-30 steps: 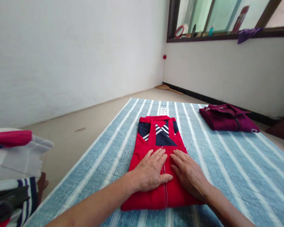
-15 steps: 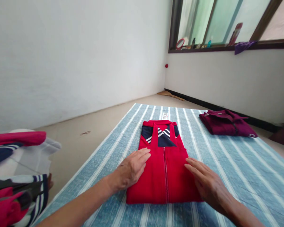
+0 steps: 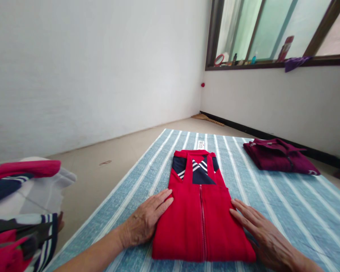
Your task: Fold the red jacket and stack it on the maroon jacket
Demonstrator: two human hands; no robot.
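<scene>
A red zip jacket (image 3: 184, 223) with navy panels and white stripes lies folded into a neat rectangle, its zipper running down the middle. It rests on a blue and white striped cloth (image 3: 136, 189). My left hand (image 3: 144, 215) lies along the jacket's left edge, fingertips touching the fabric, fingers stretched out. On the opposite edge, my right hand (image 3: 260, 230) touches the red cloth with extended fingers. Neither hand grips anything.
A folded maroon garment (image 3: 277, 156) sits at the right on the striped cloth. Loose clothes in red, navy and white (image 3: 19, 204) are heaped at the left. A broom (image 3: 206, 119) lies on the floor by the far corner. Small items stand on the windowsill (image 3: 249, 66).
My left hand has slid outward from the jacket's top to its left edge. The right hand stays at the right edge. The whole view has tilted up slightly.
</scene>
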